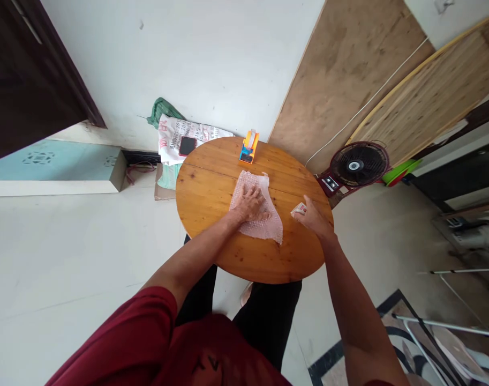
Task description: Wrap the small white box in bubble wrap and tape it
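Observation:
A sheet of bubble wrap (264,229) lies on the round wooden table (208,187). My left hand (250,203) rests flat on it with the fingers spread. Over the right side of the table, my right hand (314,214) is closed around a small white box with red print (299,209), apart from the bubble wrap. Part of that box is hidden by the fingers. Near the table's far edge stands an orange and blue tape dispenser (249,147), touched by neither hand.
A phone (187,146) lies on a printed white sack (175,131) at the table's far left. To the right stands a dark red fan (359,165), before a leaning wooden board (348,64). A white metal rack (449,324) is at the lower right.

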Demonstrator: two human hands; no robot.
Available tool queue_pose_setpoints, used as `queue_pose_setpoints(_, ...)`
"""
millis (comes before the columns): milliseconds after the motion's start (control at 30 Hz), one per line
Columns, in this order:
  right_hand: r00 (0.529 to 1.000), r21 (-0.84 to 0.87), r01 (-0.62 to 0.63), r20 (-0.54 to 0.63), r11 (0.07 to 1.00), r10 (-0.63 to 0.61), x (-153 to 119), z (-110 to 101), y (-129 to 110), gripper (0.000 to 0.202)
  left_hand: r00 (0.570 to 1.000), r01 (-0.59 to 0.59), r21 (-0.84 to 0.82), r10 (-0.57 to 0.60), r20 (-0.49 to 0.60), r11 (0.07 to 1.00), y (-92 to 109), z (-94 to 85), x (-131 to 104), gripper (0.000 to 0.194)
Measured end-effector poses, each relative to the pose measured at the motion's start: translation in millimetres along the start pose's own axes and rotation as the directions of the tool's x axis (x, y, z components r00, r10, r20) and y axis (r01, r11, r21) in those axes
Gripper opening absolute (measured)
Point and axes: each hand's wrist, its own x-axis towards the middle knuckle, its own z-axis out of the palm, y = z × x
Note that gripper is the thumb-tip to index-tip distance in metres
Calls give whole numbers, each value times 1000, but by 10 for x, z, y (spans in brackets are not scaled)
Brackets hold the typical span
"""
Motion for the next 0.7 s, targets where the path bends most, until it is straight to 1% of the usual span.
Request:
queue_pose_setpoints(67, 999, 47, -35, 0, 998, 35, -28, 57, 59, 71, 1000, 3, 1, -3, 0, 1000, 8, -14, -6, 82)
queue_pose_setpoints(133, 998, 97, -56, -33, 994, 59, -45, 57, 81, 62, 1000, 1, 7, -1, 5, 1000, 18, -31, -13, 81)
queue_pose_setpoints(233, 995, 185, -68, -59, 980, 81, -87, -97, 35, 59, 1000, 8, 7, -8, 13, 1000, 26, -36, -12, 80)
queue_pose_setpoints(300, 998, 325, -28, -44, 945, 45, -152, -242, -87, 58, 1000, 11, 9, -11, 6, 1000, 23, -16, 0, 80)
queue_pose_setpoints(333, 1000, 527, 11, -5, 850, -10, -196, -300, -182, 57, 1000, 12, 14, -12, 2, 1000, 19, -2, 10, 79)
queue_pose_setpoints(367, 994, 687, 40, 47, 726, -100, -244, -337, -298, 55, 1000, 12, 20, -11, -1, 1000, 13, 16, 22, 77)
queue_pose_setpoints(400, 975, 792, 46, 97, 609, -200, -292, -349, -428, 52, 1000, 11, 28, -11, 0, 1000, 6, 34, 37, 75)
queue_pose_setpoints(433, 940, 847, 24, 161, 532, -300, -337, -333, -567, 49, 1000, 14, 38, -14, 4, 999, -2, 53, 53, 73)
queue_pose_setpoints(467, 891, 872, -1, 224, 490, -396, -375, -292, -705, 49, 1000, 18, 47, -18, 9, 999, -11, 71, 70, 69)
queue_pose_setpoints(500, 840, 881, -21, 271, 472, -469, -403, -230, -833, 48, 1000, 24, 55, -25, 17, 998, -20, 89, 85, 66)
queue_pose_setpoints(533, 809, 884, -34, 298, 466, -507, -419, -156, -944, 48, 999, 31, 61, -32, 25, 998, -30, 104, 99, 61)
queue_pose_setpoints(567, 804, 881, -30, 301, 472, -512, -423, -79, -1030, 47, 999, 36, 64, -38, 30, 997, -40, 116, 108, 57)
queue_pose_setpoints(600, 814, 871, -11, 294, 492, -501, -417, -7, -1089, 45, 999, 38, 66, -40, 32, 997, -48, 125, 113, 55)
queue_pose_setpoints(667, 843, 840, 22, 276, 542, -462, -382, 99, -1124, 42, 999, 31, 69, -33, 28, 997, -56, 132, 105, 56)
queue_pose_setpoints(700, 852, 821, 39, 270, 569, -448, -358, 127, -1106, 41, 999, 25, 70, -27, 24, 997, -56, 130, 94, 60)
